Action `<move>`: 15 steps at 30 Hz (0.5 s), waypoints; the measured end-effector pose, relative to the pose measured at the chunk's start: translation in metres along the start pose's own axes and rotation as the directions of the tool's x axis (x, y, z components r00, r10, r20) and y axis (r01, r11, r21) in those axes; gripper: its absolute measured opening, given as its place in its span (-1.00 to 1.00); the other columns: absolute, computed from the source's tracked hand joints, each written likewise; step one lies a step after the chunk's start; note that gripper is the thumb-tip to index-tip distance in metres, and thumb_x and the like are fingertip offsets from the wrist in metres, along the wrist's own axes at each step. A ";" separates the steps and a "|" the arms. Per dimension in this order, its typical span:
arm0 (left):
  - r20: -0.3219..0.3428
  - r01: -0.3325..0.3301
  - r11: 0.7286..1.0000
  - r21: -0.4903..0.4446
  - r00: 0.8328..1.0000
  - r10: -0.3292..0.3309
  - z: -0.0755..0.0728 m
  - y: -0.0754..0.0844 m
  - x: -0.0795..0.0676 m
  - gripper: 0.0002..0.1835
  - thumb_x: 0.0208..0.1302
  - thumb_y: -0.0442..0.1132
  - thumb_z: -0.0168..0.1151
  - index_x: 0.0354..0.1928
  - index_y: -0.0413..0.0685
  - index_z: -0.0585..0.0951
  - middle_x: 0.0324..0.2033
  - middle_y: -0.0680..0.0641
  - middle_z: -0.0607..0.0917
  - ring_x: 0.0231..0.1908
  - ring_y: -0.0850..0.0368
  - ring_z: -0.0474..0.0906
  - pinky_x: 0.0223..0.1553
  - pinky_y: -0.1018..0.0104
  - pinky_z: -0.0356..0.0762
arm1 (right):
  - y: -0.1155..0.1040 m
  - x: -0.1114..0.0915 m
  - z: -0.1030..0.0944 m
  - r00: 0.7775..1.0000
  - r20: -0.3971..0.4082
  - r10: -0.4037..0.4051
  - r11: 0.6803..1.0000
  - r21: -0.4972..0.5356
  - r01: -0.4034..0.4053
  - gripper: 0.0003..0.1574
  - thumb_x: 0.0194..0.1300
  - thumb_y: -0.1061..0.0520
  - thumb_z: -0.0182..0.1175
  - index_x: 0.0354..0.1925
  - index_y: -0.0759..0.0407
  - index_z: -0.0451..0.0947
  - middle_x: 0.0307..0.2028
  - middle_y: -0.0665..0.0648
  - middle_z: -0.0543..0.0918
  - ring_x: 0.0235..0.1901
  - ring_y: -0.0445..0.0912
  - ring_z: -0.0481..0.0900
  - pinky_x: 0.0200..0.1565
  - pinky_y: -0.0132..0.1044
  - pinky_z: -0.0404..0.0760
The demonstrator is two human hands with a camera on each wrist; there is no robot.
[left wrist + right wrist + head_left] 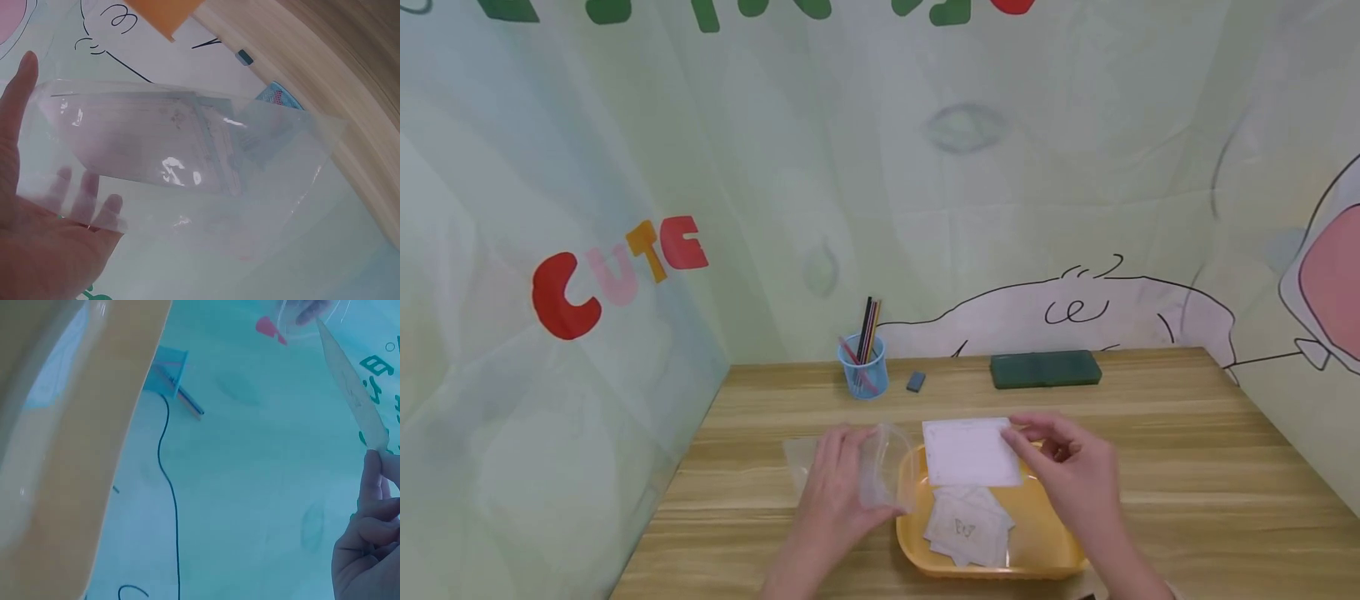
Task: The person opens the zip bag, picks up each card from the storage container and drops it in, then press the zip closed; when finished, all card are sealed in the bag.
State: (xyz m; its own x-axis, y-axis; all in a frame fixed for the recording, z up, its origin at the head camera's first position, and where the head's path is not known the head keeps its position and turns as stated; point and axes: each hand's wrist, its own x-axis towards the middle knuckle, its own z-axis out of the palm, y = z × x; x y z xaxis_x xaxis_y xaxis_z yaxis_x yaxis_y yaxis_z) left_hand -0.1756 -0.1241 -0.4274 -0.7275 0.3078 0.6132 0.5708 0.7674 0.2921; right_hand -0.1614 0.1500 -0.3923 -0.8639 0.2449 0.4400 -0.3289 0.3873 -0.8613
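Observation:
My left hand (835, 487) holds a clear plastic bag (880, 467) by its mouth, which is spread wide between thumb and fingers. Inside the bag, pinkish-white cards (144, 137) show through in the left wrist view. With thumb and fingertips my right hand (1071, 467) pinches the right edge of a white card (972, 452). That card is held over the back of a yellow tray (1045, 542), close to the right of the bag's mouth. In the tray lies a loose pile of pale cards (970, 525), the top one bearing a small butterfly drawing.
On the wooden table (1187, 467), a light blue cup (867, 383) with pencils (868, 329) stands at the back. A small dark eraser (916, 382) lies beside it, and a dark green case (1046, 369) is farther right. A printed cloth backdrop (880, 183) rises behind.

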 end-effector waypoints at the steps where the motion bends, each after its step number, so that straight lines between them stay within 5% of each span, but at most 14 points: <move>1: 0.004 0.000 1.000 0.002 1.000 0.000 0.001 0.001 0.000 0.13 -0.60 0.15 0.66 0.16 -0.20 0.41 -0.01 -0.09 0.44 0.05 0.04 0.33 0.16 0.18 0.39 | -0.002 -0.001 0.002 1.000 0.004 0.008 1.000 0.018 -0.008 -0.83 0.04 0.16 0.47 -0.32 0.00 0.72 -0.52 -0.06 0.67 -0.65 -0.15 0.34 -0.68 -0.41 0.29; 15: 0.004 -0.029 0.999 -0.022 1.000 0.029 0.007 0.011 -0.001 0.17 -0.63 0.16 0.67 0.20 -0.14 0.39 0.02 -0.08 0.43 0.19 -0.07 0.27 0.25 0.08 0.28 | -0.008 -0.008 0.032 0.994 0.106 0.040 0.996 0.075 -0.048 -0.85 0.03 0.17 0.47 -0.36 -0.02 0.72 -0.56 -0.10 0.64 -0.65 -0.16 0.35 -0.65 -0.44 0.29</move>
State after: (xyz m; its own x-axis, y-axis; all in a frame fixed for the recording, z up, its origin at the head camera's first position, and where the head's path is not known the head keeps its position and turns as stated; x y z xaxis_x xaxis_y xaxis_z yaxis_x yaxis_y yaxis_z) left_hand -0.1713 -0.1116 -0.4295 -0.7122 0.3317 0.6187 0.5998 0.7454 0.2908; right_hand -0.1638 0.1160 -0.3970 -0.9119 0.1643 0.3761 -0.3149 0.3076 -0.8979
